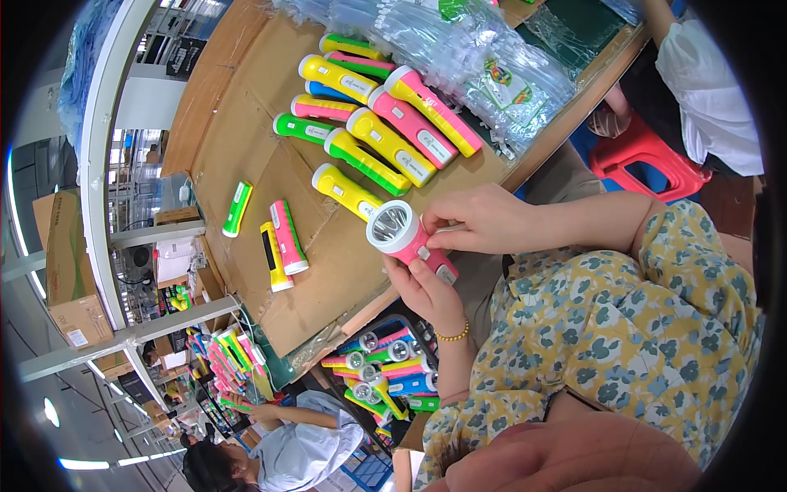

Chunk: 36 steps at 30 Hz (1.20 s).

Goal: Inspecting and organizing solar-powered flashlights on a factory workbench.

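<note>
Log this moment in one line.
left hand: grips pink flashlight | right hand: touches its side | table: more flashlights, plastic packaging

A cardboard-topped bench spreads toward eleven o'clock; a white post stands at ten, strip lights glow at eight, a red stool sits at two.

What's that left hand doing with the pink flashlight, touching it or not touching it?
Touching. The head view shows the left hand curled against the body of the pink flashlight, with no gap between them.
</note>
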Available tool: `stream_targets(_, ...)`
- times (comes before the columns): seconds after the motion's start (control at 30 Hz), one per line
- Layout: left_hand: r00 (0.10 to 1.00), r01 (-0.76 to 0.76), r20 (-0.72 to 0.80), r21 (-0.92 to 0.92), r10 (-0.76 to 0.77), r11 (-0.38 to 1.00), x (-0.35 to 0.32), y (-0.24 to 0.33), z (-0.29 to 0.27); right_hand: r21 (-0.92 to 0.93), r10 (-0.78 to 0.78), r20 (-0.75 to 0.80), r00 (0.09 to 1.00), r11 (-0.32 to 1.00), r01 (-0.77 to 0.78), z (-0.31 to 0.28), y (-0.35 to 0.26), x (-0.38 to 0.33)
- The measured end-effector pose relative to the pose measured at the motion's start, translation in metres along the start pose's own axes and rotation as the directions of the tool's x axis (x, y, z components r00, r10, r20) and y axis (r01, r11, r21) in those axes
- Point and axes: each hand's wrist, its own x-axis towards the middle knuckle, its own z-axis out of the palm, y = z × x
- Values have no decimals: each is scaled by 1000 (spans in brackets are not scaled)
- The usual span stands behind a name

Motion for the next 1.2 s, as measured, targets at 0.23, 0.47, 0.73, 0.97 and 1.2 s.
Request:
stream_targets(0.23, 997, 73, -4, -133, -74, 988, -3, -7, -1, -35, -32, -16, 999, 999, 31, 2, -2, -2)
stream_targets(0.47, 994, -101, 48, 154, 95, 983, 5, -2, -9, -27, -71, -25, 997, 997, 70, -2, -5, -5)
stream_targets(0.73, 863, -502, 191, 418, 467, 757, 25, -9, -14, 59, 16, 34, 999, 998, -18, -6, -3, -1)
stream_targets(0.97, 716, -695, 428, 363, 552, 620, 32, 25, -12, 336, 98, 162, 982, 930, -148, -16, -3, 14)
stream_targets(1.2, 980, 185, 161, -545, -115, 818, 53, 28, -2, 484, 68, 76, 995, 870, -96, -16, 7, -9)
